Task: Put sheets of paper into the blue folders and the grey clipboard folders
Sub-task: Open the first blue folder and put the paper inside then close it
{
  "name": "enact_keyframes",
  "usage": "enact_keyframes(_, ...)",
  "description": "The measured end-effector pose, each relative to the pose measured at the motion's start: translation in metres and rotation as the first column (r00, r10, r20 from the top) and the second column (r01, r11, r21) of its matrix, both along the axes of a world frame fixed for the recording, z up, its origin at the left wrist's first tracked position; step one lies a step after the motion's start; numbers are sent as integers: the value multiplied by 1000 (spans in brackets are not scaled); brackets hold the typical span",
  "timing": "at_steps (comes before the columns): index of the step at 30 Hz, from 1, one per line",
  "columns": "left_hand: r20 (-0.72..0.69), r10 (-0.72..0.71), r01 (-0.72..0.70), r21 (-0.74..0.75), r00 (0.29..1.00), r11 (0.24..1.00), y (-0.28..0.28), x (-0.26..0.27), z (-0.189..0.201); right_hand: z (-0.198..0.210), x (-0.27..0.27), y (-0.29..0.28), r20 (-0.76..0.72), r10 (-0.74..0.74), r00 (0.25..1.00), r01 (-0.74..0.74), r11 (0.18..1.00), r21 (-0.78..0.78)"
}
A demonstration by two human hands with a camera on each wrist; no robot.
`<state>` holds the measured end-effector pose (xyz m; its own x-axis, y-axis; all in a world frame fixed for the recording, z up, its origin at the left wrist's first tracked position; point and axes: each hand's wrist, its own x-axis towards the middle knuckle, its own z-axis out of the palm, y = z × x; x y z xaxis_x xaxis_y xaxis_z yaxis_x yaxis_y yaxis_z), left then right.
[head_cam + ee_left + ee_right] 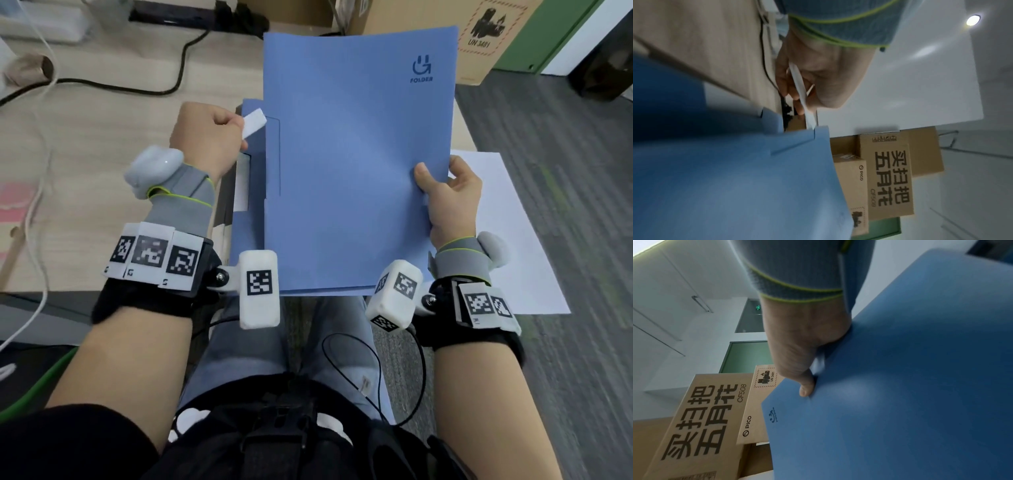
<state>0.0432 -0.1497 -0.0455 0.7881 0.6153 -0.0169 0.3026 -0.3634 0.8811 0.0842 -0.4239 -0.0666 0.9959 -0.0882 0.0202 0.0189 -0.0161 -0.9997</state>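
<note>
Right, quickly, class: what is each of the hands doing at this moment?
Left hand: closed, pinching a small white strip.
Right hand: closed, gripping the right edge of the blue folder, thumb on its cover.

Head view bright, evenly lit from overhead, shadows soft; blue folder (356, 164) sharp, logo legible; floor at right edge streaked with motion blur; wide-angle bending at the borders. Left wrist view dimmer, a round ceiling lamp (973, 20) flaring at upper right; near folder surface smeared, out of focus. Right wrist view dim, cool cast; cardboard box (701, 418) lettering crisp; edges strongly curved.
</note>
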Motion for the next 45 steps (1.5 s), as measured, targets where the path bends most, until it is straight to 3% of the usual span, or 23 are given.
enact_keyframes(4, 94, 72, -41, -301, 993, 953, -14, 1, 2, 1, 0, 9, 23, -22, 1000, 21, 999, 47)
enact_keyframes(10, 88, -34, 68, -426, 996, 902, -17, -3, 4, 0, 0, 18, 22, -29, 999, 27, 995, 92)
enact_keyframes(13, 31, -69, 75, -453, 997, 888, -14, -6, 6, 1, -1, 23, 32, -35, 999, 32, 994, 102)
enact_keyframes(17, 56, -133, 143, -525, 989, 839, -11, -9, 8, 3, -2, 27, 56, -36, 998, 29, 992, 119)
enact_keyframes(23, 19, -257, 230, -510, 966, 829, -14, -21, 18, 6, -5, 29, 60, -44, 997, 37, 993, 115)
enact_keyframes(29, 131, -411, 406, -581, 902, 706, -24, -33, 21, 4, -10, 36, 38, -21, 999, 16, 992, 123)
enact_keyframes(35, 86, -419, 393, -552, 904, 735, -7, -36, 13, 4, -11, 37, -26, -31, 999, 34, 990, 134)
enact_keyframes(40, -69, -320, 238, -528, 945, 815, 4, -52, 1, 4, -12, 53, -57, -13, 998, 21, 990, 141)
enact_keyframes(45, -94, -176, 104, -511, 980, 853, 21, -67, -7, 0, -11, 79, -95, -4, 995, 15, 994, 110)
